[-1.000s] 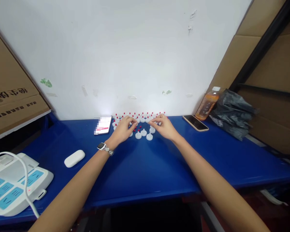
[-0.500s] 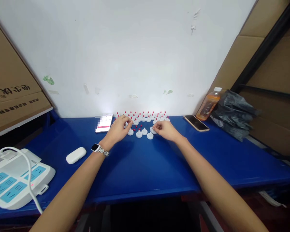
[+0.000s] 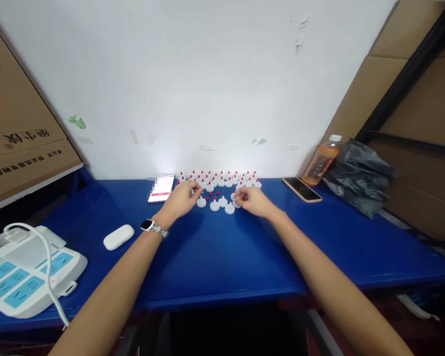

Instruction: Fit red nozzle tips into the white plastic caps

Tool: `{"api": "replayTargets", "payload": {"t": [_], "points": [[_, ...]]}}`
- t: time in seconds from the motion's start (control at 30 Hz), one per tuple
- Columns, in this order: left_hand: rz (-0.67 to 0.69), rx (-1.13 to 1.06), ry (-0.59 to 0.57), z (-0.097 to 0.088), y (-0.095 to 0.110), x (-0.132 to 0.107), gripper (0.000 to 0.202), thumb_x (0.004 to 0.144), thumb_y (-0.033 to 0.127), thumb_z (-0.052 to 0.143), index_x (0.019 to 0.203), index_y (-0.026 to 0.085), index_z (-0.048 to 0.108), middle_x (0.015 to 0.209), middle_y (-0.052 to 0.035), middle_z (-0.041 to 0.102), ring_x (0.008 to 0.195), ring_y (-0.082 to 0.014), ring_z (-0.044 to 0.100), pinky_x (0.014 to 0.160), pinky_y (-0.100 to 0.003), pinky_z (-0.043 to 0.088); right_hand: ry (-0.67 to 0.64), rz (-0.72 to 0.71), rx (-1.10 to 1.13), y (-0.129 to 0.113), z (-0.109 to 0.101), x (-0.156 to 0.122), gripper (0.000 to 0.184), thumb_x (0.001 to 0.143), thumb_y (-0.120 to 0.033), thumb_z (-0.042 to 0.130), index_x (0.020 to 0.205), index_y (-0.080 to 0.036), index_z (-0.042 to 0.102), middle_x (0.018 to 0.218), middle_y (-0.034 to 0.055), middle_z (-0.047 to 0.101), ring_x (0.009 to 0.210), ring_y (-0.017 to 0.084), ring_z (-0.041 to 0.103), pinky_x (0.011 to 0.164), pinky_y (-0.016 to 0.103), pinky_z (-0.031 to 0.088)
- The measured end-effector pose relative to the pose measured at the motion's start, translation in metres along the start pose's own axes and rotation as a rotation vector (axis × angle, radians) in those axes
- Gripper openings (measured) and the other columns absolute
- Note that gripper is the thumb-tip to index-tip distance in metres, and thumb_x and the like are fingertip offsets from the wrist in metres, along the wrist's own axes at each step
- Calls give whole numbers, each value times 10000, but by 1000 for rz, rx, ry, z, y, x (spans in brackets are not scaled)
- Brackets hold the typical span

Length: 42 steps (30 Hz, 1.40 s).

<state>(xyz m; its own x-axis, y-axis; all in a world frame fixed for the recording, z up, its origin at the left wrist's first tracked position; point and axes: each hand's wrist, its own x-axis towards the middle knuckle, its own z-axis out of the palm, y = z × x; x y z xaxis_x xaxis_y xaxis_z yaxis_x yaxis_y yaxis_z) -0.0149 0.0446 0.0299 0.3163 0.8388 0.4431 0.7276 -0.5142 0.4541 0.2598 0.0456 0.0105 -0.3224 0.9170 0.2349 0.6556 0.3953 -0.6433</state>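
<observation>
Several white round nozzle caps (image 3: 214, 205) without red tips stand in a loose group between my hands. Small red tip caps (image 3: 210, 193) lie loose on the table just behind them. My left hand (image 3: 186, 197) is at the left of the group, thumb and forefinger brought together; whatever is between them is too small to make out. At the right, my right hand (image 3: 255, 200) has its fingertips closed at a white nozzle cap (image 3: 236, 204), partly hidden by the fingers. Rows of white nozzle caps with red tips (image 3: 221, 182) stand upright behind, along the wall.
On the blue table (image 3: 222, 262) are a lit phone (image 3: 161, 189), a white earbud case (image 3: 118, 237) and a power strip (image 3: 33, 282) at left. A dark phone (image 3: 302, 190), an orange drink bottle (image 3: 321, 160) and a black plastic bag (image 3: 359, 173) are at right.
The view has shifted slightly. My left hand's fingers have drawn a little closer together, and my right hand stays at nearly the same place beside the white nozzle caps.
</observation>
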Motion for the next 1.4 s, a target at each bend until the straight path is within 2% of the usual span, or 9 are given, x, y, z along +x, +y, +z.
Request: {"api": "replayTargets", "payload": {"t": [0.23,0.33,0.47,0.63,0.8,0.9,1.07,1.23,1.4], "points": [[-58,-26,14,-6,-10,-3,282,933,389,470,861,201,668,832,-49,694,695,-194,587,645,-316,421,146,-97,-171,-27,-1,27,198,821,-236,574,965,-179,696,708,19,684,625,153,591,628,271,401],[-59,-21,16,-6,-13,-4,276,930,383,477,856,200,670,838,-51,699,700,-196,594,649,-314,426,82,-137,-298,-40,11,60,184,817,-268,612,946,-193,718,818,59,724,735,195,629,694,300,409],[-65,-39,35,-5,-18,-4,272,932,383,480,861,203,672,832,-42,702,695,-191,599,643,-302,429,-19,-72,-410,-50,28,97,179,789,-311,672,904,-189,734,865,103,729,796,246,649,718,326,418],[-72,-58,11,-1,-24,-6,301,936,423,476,840,198,651,787,-35,692,655,-181,587,598,-287,395,-83,-37,-446,-50,39,109,100,767,-239,681,819,-175,737,872,110,737,801,230,660,699,296,422],[-94,-73,3,-2,-18,-7,310,934,432,476,835,188,638,785,-29,683,661,-170,581,608,-282,381,-68,-38,-380,-44,41,110,135,796,-256,634,861,-182,726,891,65,737,807,185,651,696,259,418],[-85,-84,16,-5,-14,-7,303,940,417,468,842,191,645,792,-21,679,673,-166,577,619,-283,378,13,-89,-299,-42,38,107,128,822,-259,594,860,-183,690,901,55,724,824,178,634,739,266,424],[-38,-88,98,-7,-4,-6,298,953,387,466,835,181,647,778,-21,659,672,-160,560,635,-285,376,177,-128,59,-45,29,86,117,905,-294,475,919,-199,542,783,14,643,711,156,583,689,275,431],[72,-158,146,-3,13,-7,308,981,377,449,853,175,644,765,-20,631,686,-148,541,650,-278,379,148,-86,575,-53,27,48,187,949,-427,398,928,-242,413,694,-58,535,536,112,510,578,243,429],[192,-299,130,4,36,-11,257,975,384,489,982,178,642,807,-24,620,705,-138,530,667,-266,404,63,-86,642,-68,30,15,279,955,-524,416,911,-248,434,583,-84,441,462,93,400,463,195,323]]}}
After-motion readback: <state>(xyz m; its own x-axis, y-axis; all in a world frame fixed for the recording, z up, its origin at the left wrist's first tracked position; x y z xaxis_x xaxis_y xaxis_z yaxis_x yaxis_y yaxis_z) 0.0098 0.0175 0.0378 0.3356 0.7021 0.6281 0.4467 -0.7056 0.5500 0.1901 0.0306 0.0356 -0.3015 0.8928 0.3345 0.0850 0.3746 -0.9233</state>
